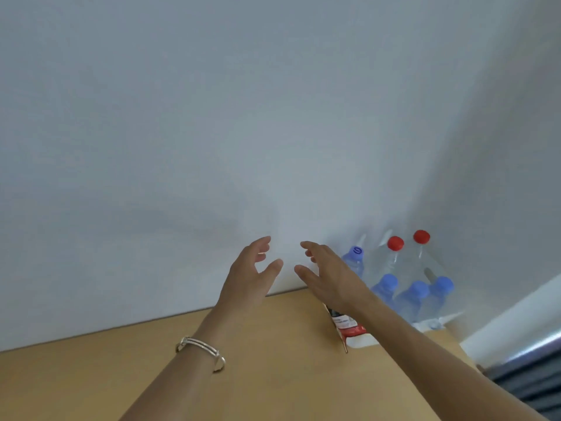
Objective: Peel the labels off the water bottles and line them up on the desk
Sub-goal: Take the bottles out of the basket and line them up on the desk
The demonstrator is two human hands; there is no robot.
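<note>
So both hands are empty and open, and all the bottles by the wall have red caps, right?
Not quite. The head view shows only two red caps; the other bottles have blue caps. The rest is right: the left hand and right hand are open and empty, and the bottles stand by the wall.

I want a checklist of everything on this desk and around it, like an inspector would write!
Surface: tan wooden desk, pushed against a wall.
Job's things: clear water bottles grouped at the far right corner, four with blue caps, two with red caps; a red and white label lies beside them, partly hidden by the right arm.
Clutter: nothing seen.
Grippers: left hand and right hand both open, empty, raised above the desk; bracelet on the left wrist.
Cables: nothing seen.
Surroundings: plain pale wall; dark blurred object at lower right, unclear.
</note>
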